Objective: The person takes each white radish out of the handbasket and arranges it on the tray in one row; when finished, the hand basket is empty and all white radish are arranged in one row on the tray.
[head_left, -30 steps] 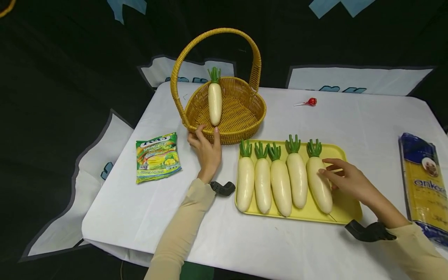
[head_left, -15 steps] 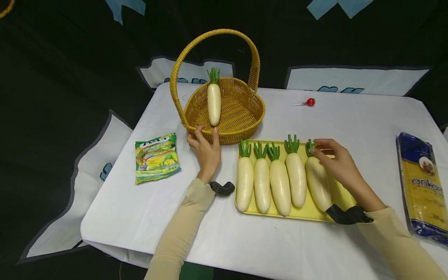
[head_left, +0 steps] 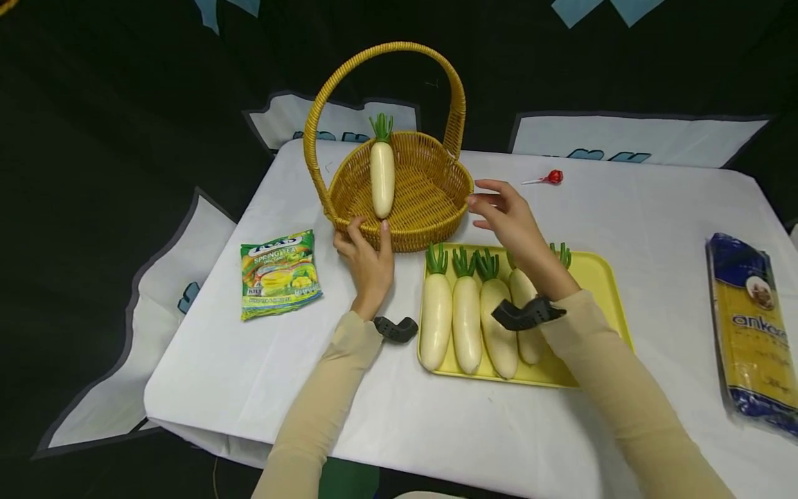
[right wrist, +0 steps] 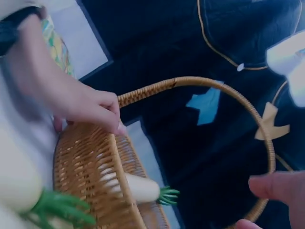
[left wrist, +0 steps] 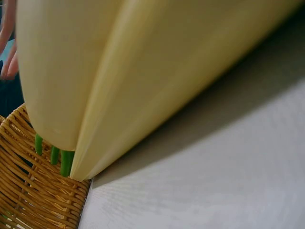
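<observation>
My left hand [head_left: 368, 267] grips the near left rim of the wicker basket [head_left: 436, 239], thumb and fingers over its edge, as the right wrist view also shows. Inside the basket a white radish [head_left: 382, 181] with green tops leans on the back wall. At the basket's right rim my right hand [head_left: 511, 218] holds nothing, its fingers apart; whether it touches the rim I cannot tell. Several white radishes [head_left: 467, 326] lie side by side on the yellow tray [head_left: 598, 277]. My right forearm covers most of the rightmost radish, whose green tops [head_left: 562, 255] show.
Left of the basket lies a green candy bag [head_left: 280, 277]. A red lollipop [head_left: 553, 177] lies toward the back of the white-covered table [head_left: 499, 436]. Farther right is a blue and yellow pasta packet [head_left: 754, 326]. The basket's tall handle [head_left: 402, 47] arches over it.
My right hand has gone from the rightmost radish's side up to its green tops, then left to the basket's right rim. The left hand keeps its grip, and the radishes stay put.
</observation>
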A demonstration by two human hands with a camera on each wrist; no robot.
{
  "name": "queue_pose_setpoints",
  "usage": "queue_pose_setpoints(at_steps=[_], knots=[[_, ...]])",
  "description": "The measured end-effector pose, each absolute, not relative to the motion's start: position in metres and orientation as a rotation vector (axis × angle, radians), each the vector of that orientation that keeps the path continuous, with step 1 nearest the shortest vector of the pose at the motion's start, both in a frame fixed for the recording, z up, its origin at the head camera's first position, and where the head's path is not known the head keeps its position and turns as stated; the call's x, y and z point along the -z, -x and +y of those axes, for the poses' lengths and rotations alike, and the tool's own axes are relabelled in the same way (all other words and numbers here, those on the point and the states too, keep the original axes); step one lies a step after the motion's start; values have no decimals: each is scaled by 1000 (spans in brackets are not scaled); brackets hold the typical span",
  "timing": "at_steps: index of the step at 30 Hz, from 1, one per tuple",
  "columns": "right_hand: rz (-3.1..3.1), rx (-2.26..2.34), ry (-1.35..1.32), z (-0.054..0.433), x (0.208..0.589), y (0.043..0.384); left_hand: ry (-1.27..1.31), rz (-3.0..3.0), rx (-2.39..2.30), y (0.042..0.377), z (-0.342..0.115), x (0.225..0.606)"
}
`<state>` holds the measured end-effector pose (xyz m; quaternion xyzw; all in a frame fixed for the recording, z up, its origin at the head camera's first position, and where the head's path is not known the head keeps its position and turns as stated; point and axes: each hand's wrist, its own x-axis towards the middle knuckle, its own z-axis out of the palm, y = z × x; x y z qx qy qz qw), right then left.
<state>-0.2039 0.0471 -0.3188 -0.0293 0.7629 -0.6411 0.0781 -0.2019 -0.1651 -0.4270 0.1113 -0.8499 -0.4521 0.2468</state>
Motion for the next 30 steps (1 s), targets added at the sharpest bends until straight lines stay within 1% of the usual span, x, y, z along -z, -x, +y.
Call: queue_pose_setpoints(at_steps=[7,11,18,24,30], knots=[[2113,1855,74,5,312,253,-294,-2304,1229,209,-163,423],[2066,1832,-6,-9,313,279,-287,-2292,1226,210,-157,421],[1678,1937,-183,-20,321,319,-283,-2294,1245,211,-147,423],[1729,1868,-287,-35,335,331,-312,-2298,1251,205,-150,426],[1843,1900,-259,-64,347,330,-356,-2284,1222,199,-161,426]])
